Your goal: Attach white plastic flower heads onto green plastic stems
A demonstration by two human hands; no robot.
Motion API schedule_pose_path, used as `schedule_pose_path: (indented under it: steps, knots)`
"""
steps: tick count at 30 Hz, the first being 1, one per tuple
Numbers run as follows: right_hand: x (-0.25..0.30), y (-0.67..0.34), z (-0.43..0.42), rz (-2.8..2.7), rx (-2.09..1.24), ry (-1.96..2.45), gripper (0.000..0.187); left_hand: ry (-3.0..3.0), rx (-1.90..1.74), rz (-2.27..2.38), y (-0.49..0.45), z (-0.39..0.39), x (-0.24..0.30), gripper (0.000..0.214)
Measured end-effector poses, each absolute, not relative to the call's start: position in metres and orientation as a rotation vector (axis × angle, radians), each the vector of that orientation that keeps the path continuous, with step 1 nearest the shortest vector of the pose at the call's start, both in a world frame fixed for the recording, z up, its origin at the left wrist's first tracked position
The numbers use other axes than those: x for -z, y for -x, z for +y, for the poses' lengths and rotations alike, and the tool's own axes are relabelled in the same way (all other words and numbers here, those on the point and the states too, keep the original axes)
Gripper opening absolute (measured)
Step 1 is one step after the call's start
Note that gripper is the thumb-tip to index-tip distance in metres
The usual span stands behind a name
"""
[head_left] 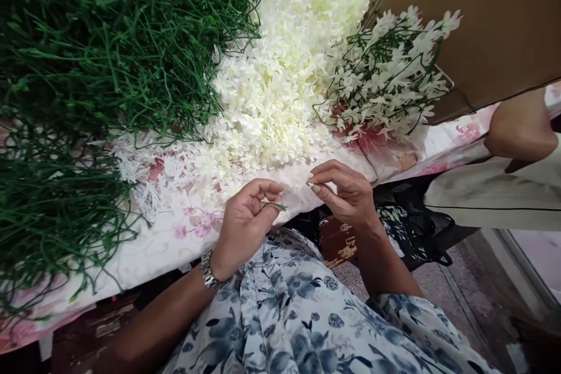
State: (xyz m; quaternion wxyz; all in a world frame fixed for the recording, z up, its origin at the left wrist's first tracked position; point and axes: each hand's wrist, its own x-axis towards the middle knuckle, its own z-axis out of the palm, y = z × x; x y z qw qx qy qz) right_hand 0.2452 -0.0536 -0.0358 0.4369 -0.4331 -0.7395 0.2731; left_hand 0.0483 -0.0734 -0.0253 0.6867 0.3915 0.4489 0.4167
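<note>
My left hand [249,219], with a metal watch [207,269] at its wrist, is closed on a thin green artificial stem [276,205] whose tip sticks out toward the right. Across a small gap, my right hand [344,191] pinches a small pale piece [310,180] between thumb and fingertips; its exact kind is too small to make out. Just beyond both hands lies a heap of loose white artificial flowers [280,99]. To the left is a big pile of green artificial stems [109,52]. Small white slender pieces [153,169] lie between the stems and the flowers.
A bunch of white flowers on green stems [394,76] lies at the right, against a cardboard box [495,23]. The flower-patterned cloth [144,257] covers the surface. Another person's elbow [521,128] rests near the right edge. A black bag [407,234] is below.
</note>
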Motion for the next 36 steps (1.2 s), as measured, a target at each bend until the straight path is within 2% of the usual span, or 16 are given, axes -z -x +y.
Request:
schedule_pose_path:
  steps: [3, 7, 11, 15, 20, 23, 27, 32, 36]
  knots:
    - [0.035, -0.24, -0.055, -1.783, -0.813, 0.974, 0.015, -0.922, -0.939, 1.039, -0.057, -0.071, 0.026, 0.023]
    - [0.036, -0.236, -0.056, -1.782, -0.876, 0.888, 0.017, -1.033, -0.945, 1.125, -0.065, -0.069, 0.024, 0.002]
    - [0.039, -0.238, -0.053, -1.71, -0.874, 0.92, 0.013, -1.014, -0.969, 1.168, -0.069, -0.07, 0.026, 0.006]
    - [0.044, -0.243, -0.046, -1.726, -0.652, 1.114, 0.01, -0.857, -0.997, 1.133, -0.068, -0.073, 0.028, 0.006]
    - [0.049, -0.247, -0.042, -2.178, -0.194, 1.311, 0.012, -0.693, -1.045, 1.132, -0.063, -0.077, 0.021, 0.005]
    - [0.046, -0.249, -0.042, -2.198, -0.094, 1.348, 0.012, -0.678, -1.079, 1.129, -0.06, -0.079, 0.017, 0.008]
    - [0.03, -0.246, -0.05, -2.078, -0.161, 1.291, 0.01, -0.676, -1.105, 1.102, -0.058, -0.082, 0.018, 0.008]
    - [0.005, -0.231, -0.073, -2.038, -0.465, 1.118, 0.022, -0.83, -1.172, 1.095, -0.055, -0.085, 0.02, 0.003]
    - [0.005, -0.215, -0.078, -2.106, -0.461, 1.059, 0.019, -0.989, -1.247, 1.125, -0.053, -0.089, 0.021, 0.006]
